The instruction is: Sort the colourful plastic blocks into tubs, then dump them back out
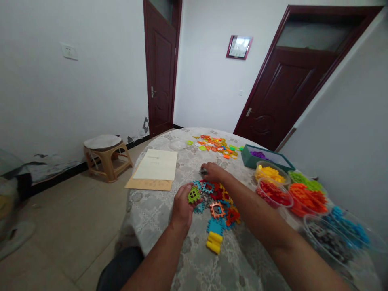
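The left hand (181, 206) is closed on a green window piece (194, 195), with the thumb along its side, near the middle of the round table (194, 266), which has a grey patterned cover. The right hand (214, 173) is a little farther forward, and its fingers are together on a small grey piece (203, 171); this piece is mostly covered by the fingers, so its shape I cannot tell well. Between the two forearms lies a group of toothed plastic pieces: an orange frame piece (211, 209), a blue plate (215, 226) nearer to the person, and others in red, grey and yellow. Just beside the blue plate, on the near side, there is a yellow piece (214, 242) with rounded parts. To the left of the hands, papers (156, 163) lie on the table, over a brown sheet (148, 184). At the far side, many flat colourful pieces (215, 144) are spread. Along the right side stand a green box (249, 158) with purple pieces (258, 154) inside, and clear bowls with yellow pieces (269, 174), red pieces (273, 193), orange pieces (307, 199), grey pieces (329, 238) and blue pieces (347, 227). On the floor, at the left, stands a stool (110, 163) with a white top.
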`<action>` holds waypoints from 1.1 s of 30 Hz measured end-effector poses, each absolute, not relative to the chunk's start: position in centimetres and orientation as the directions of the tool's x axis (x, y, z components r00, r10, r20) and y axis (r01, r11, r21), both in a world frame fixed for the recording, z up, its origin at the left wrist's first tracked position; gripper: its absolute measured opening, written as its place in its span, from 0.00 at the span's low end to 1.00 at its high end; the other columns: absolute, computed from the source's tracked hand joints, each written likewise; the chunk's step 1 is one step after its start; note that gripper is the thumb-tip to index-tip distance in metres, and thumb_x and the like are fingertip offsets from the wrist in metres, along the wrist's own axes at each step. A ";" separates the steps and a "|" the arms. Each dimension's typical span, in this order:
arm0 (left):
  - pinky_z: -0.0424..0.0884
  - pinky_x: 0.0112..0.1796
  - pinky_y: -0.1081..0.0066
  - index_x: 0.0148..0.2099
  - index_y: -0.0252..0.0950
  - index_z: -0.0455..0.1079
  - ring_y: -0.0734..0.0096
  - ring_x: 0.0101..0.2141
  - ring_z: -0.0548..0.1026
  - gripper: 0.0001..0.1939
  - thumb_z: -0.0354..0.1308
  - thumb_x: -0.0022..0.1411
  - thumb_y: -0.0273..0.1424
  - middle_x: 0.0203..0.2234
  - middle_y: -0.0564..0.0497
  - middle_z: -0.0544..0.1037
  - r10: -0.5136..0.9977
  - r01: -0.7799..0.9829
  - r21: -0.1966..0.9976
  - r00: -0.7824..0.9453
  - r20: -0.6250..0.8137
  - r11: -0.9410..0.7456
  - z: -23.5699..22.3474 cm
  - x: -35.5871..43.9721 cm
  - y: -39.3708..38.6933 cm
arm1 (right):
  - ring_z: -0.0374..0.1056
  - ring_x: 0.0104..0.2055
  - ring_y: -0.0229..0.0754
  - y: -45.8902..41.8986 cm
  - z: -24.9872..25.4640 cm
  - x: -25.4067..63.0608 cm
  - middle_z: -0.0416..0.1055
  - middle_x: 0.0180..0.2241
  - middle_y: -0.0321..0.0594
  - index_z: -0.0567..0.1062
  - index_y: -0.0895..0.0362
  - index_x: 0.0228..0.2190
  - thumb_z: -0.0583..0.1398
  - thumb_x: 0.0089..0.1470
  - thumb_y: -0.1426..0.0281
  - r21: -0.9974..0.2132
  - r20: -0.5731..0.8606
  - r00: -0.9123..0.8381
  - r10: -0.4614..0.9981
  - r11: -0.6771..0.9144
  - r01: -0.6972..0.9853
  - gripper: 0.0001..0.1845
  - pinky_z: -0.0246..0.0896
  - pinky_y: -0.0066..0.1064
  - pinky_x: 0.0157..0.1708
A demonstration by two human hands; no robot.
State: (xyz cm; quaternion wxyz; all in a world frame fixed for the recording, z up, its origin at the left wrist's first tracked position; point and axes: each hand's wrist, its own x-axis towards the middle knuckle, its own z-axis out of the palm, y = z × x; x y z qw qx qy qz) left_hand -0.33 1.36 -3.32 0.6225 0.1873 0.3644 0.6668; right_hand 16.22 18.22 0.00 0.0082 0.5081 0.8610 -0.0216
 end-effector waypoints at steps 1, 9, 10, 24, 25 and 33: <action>0.80 0.33 0.66 0.47 0.35 0.76 0.61 0.38 0.82 0.17 0.67 0.58 0.38 0.40 0.46 0.81 0.967 -0.692 0.721 -0.154 -0.204 0.042 -3.3 -0.4 1.4 | 0.73 0.54 0.54 18.2 0.1 16.2 0.76 0.53 0.54 0.75 0.57 0.57 0.65 0.54 0.68 -0.024 -0.035 -0.476 0.879 0.475 0.880 0.29 0.65 0.36 0.51; 0.81 0.31 0.67 0.45 0.34 0.77 0.62 0.37 0.82 0.13 0.66 0.58 0.33 0.39 0.46 0.81 0.959 -0.683 0.729 -0.173 -0.223 0.046 -2.8 -0.6 1.8 | 0.74 0.54 0.55 17.7 -0.2 15.7 0.78 0.51 0.58 0.79 0.62 0.53 0.64 0.57 0.69 -0.043 0.023 -0.454 0.891 0.454 0.890 0.22 0.64 0.37 0.54; 0.81 0.31 0.67 0.44 0.33 0.77 0.62 0.37 0.82 0.12 0.65 0.59 0.32 0.39 0.46 0.81 0.958 -0.681 0.731 -0.174 -0.227 0.049 -2.7 -0.6 1.9 | 0.74 0.54 0.55 17.4 -0.1 15.7 0.78 0.50 0.59 0.80 0.63 0.51 0.65 0.56 0.69 -0.055 0.035 -0.454 0.890 0.455 0.889 0.21 0.63 0.38 0.55; 0.83 0.33 0.66 0.39 0.35 0.78 0.57 0.44 0.82 0.06 0.61 0.60 0.29 0.40 0.46 0.81 0.934 -0.633 0.756 -0.141 -0.327 0.169 -1.6 -1.0 2.8 | 0.75 0.46 0.41 4.7 5.4 23.5 0.81 0.48 0.38 0.79 0.54 0.55 0.63 0.59 0.70 -0.782 0.236 -0.097 0.967 0.249 0.572 0.22 0.69 0.32 0.49; 0.84 0.33 0.67 0.39 0.36 0.78 0.58 0.44 0.82 0.06 0.61 0.59 0.30 0.39 0.46 0.81 0.933 -0.631 0.756 -0.141 -0.332 0.174 -1.4 -1.1 2.9 | 0.75 0.45 0.41 2.5 6.1 24.9 0.81 0.49 0.38 0.79 0.54 0.55 0.62 0.59 0.70 -0.807 0.241 -0.058 0.969 0.234 0.543 0.23 0.69 0.33 0.49; 0.84 0.37 0.62 0.45 0.35 0.76 0.58 0.42 0.83 0.16 0.60 0.52 0.25 0.39 0.45 0.82 0.975 -0.619 0.777 -0.081 -0.207 0.113 -1.2 -0.5 1.8 | 0.73 0.56 0.55 -12.2 4.8 38.3 0.78 0.53 0.53 0.78 0.57 0.53 0.58 0.58 0.65 -0.352 0.584 0.222 0.781 -0.003 0.936 0.22 0.63 0.51 0.61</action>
